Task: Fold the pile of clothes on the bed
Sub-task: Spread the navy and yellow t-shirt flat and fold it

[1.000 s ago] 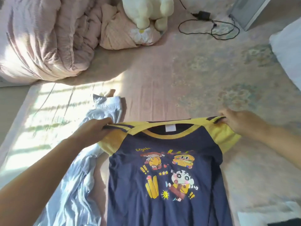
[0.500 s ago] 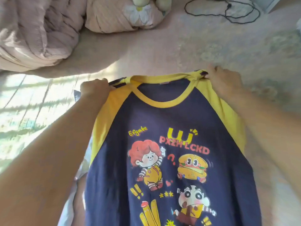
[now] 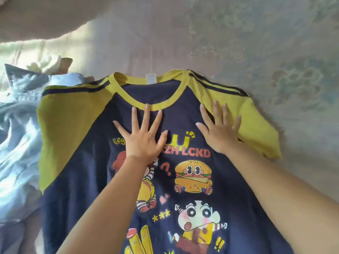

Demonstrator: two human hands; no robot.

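A navy T-shirt (image 3: 88, 180) with yellow sleeves, a yellow collar and cartoon prints lies spread face up on the bed, collar pointing away from me. My left hand (image 3: 143, 136) presses flat on the chest just below the collar, fingers straight and spread. My right hand (image 3: 219, 131) lies flat on the shirt's right shoulder seam, fingers straight, partly over the yellow sleeve. Neither hand grips any cloth. A light blue garment (image 3: 18, 140) lies crumpled to the left, partly under the shirt's left sleeve.
The bed is covered by a pale pink patterned sheet (image 3: 256, 43) that stretches beyond the collar and to the right. A pinkish bundle (image 3: 36, 13) fills the top left corner. Sunlight falls across the left side.
Both hands let go of the shirt's shoulders, which they held up before. The shirt now lies flat on the bed, and both palms press on its chest.
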